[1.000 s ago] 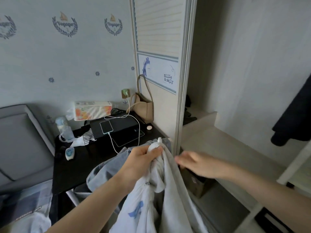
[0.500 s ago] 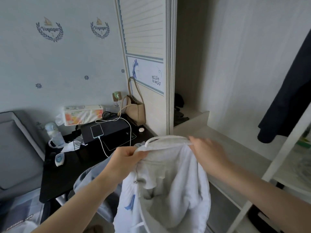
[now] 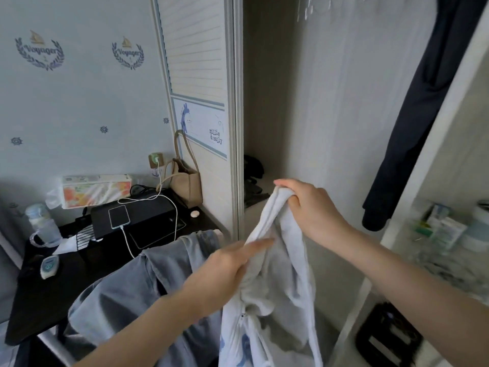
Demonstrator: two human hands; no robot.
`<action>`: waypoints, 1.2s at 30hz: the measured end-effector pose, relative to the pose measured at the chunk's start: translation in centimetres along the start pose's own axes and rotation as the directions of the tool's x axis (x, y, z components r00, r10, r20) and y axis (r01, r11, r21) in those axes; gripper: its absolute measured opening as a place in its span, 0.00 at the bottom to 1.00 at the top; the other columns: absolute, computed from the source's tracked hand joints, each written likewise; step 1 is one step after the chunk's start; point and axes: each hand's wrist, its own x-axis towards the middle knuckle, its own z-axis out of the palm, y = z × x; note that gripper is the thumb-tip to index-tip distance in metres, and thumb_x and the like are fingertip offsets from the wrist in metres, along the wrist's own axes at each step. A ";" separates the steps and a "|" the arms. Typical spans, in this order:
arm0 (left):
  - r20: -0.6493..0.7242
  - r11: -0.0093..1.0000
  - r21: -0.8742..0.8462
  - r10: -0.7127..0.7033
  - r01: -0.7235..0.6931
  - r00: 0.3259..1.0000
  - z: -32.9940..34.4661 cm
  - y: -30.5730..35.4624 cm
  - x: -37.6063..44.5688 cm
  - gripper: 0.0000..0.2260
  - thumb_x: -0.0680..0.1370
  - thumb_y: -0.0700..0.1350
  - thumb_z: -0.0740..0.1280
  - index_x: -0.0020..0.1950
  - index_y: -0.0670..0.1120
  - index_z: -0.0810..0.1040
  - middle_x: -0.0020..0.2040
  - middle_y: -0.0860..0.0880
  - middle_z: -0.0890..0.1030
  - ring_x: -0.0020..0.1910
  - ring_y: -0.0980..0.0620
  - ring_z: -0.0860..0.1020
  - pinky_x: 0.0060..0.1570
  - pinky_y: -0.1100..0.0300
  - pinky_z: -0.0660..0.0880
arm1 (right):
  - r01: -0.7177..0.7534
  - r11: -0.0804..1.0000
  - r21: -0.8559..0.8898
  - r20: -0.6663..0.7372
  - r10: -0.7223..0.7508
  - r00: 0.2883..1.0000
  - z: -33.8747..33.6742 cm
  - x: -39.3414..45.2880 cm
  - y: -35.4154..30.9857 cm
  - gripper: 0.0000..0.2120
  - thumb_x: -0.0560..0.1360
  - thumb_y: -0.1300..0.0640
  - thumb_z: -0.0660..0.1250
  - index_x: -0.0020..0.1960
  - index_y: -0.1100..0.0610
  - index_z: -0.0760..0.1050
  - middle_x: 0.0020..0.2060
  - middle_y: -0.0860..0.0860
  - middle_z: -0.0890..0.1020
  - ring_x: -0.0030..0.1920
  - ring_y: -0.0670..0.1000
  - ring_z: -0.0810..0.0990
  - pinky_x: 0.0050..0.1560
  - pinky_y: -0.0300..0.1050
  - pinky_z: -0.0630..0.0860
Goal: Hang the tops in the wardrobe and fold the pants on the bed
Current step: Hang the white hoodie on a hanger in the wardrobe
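**White top held up before the open wardrobe**

Pale wood makes the open wardrobe (image 3: 330,115), the largest thing here, and it fills the right half of the view. Inside it, a dark navy garment (image 3: 423,115) already hangs at the upper right; the rail and the hangers are not clearly visible.

In front of the opening hangs the white soft cotton top with a zip and blue print (image 3: 275,300), the thing of the task at this moment. To its left, a grey-blue denim garment (image 3: 137,287) lies draped in front of the black bedside table (image 3: 53,282), where a phone with a white charging cable (image 3: 119,217) rests.

The right hand (image 3: 312,210) is closed in a fist on the upper edge of the top, near the collar, and lifts it. The left hand (image 3: 225,268) is half open; its fingers (image 3: 260,243) are stretched flat against the cloth just below and do not seem to pinch it.

I judge the step to be preparing this top for hanging. The next move probably calls for a hanger: one hand must keep the collar open while the other one brings it.
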 end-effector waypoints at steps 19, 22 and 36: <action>0.243 0.871 0.253 -0.479 0.422 0.844 2.3 -1.8 0.3 0.18 0.79 0.57 0.64 0.44 0.43 0.79 0.32 0.48 0.80 0.31 0.58 0.79 0.33 0.67 0.73 | -0.023 0.968 0.248 -0.235 0.083 0.968 -4.8 0.4 0.3 0.14 0.68 0.59 0.74 0.35 0.51 0.68 0.26 0.45 0.72 0.28 0.44 0.67 0.28 0.32 0.63; 0.580 0.768 0.539 -0.636 0.346 0.508 0.6 -3.5 -0.9 0.25 0.77 0.62 0.64 0.64 0.43 0.74 0.53 0.47 0.80 0.42 0.52 0.77 0.41 0.62 0.73 | 0.016 0.966 0.256 -0.252 0.051 0.966 -5.4 1.1 -1.9 0.13 0.65 0.59 0.74 0.34 0.50 0.69 0.22 0.43 0.72 0.26 0.43 0.68 0.26 0.31 0.63; 0.237 0.654 -0.137 -0.708 0.744 0.665 2.2 -3.5 6.1 0.17 0.78 0.47 0.66 0.59 0.35 0.75 0.50 0.38 0.81 0.43 0.43 0.81 0.39 0.54 0.78 | 0.039 0.985 0.166 -0.279 0.009 0.960 -4.3 2.7 -2.1 0.13 0.63 0.61 0.72 0.32 0.48 0.70 0.25 0.42 0.76 0.28 0.43 0.71 0.29 0.35 0.67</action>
